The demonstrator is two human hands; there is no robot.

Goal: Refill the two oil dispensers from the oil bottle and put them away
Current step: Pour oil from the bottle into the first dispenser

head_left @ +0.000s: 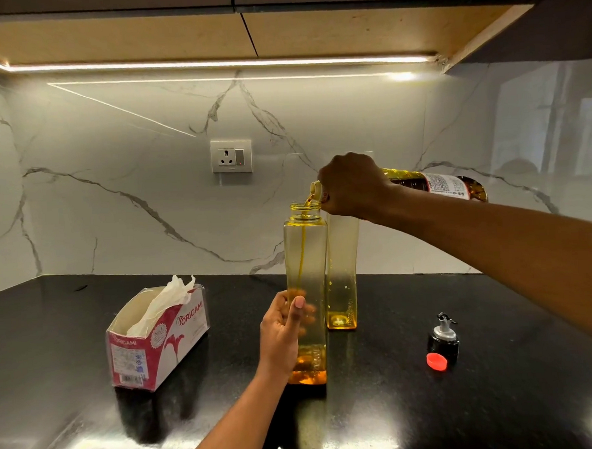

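On counter, tissue box L, pourer cap R, 2nd dispenser behind.

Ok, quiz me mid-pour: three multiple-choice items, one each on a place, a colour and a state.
1. Where is the red cap?
A. on the counter, right of the dispensers
B. inside the tissue box
C. on the oil bottle

2. What colour is the counter?
A. white
B. black
C. brown

3. What state is the near dispenser in?
A. capped
B. lying down
C. open, taking oil

Answers: 1 A, it lies beside the black pourer. 2 B, glossy black. 3 C, a stream from the oil bottle enters its open neck.
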